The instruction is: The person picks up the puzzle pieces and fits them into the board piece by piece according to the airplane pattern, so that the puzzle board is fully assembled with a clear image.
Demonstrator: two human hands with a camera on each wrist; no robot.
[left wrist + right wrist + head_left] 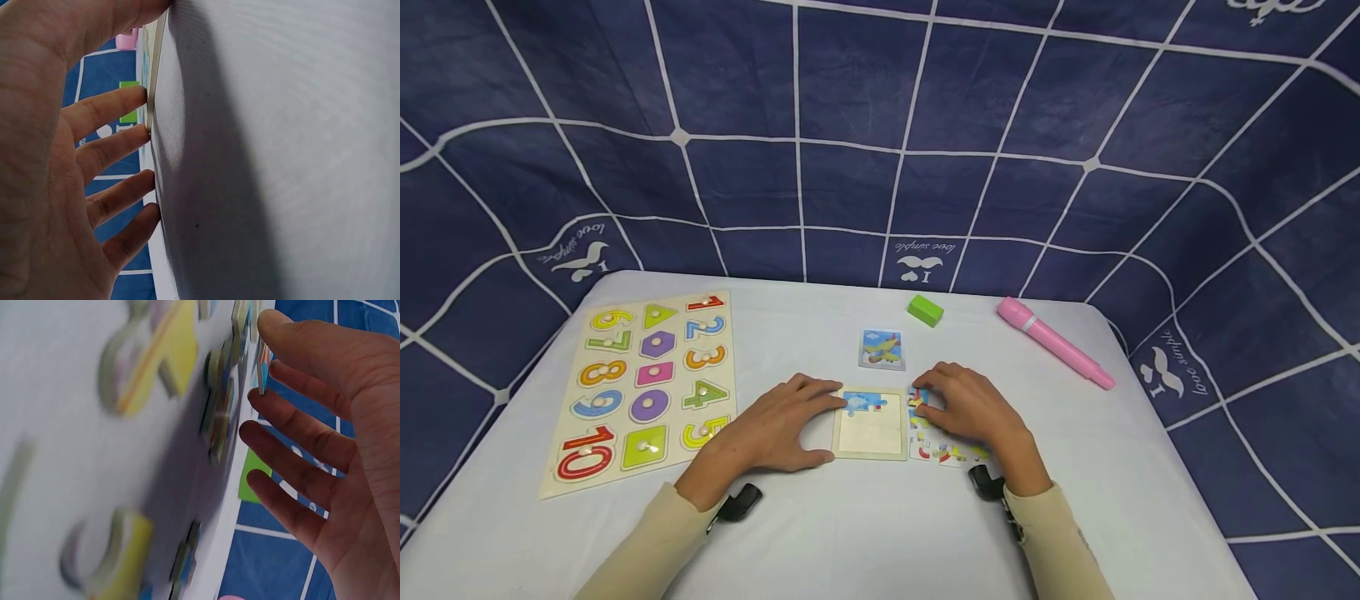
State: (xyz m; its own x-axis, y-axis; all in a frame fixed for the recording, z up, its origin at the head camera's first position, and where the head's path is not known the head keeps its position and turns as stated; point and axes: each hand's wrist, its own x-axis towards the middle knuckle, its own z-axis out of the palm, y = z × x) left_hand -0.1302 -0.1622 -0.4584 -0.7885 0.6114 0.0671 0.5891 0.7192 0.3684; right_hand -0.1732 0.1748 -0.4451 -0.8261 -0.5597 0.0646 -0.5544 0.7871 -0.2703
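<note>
White cloth (850, 533) stretches beneath my beige-sleeved forearms (643, 537). My left hand (771, 427) rests, fingers spread, against the left edge of a square pale wooden puzzle tray (871, 456); just right of it, my arched right hand (967, 404) pinches a small multicoloured puzzle piece (263, 370). Beyond lies a square airplane card (882, 350).

possibly a booth: printed curtains (850, 187)

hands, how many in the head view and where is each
2: the left hand at the left edge of the puzzle tray, and the right hand just right of it, by the loose pieces, pinching a puzzle piece.
</note>
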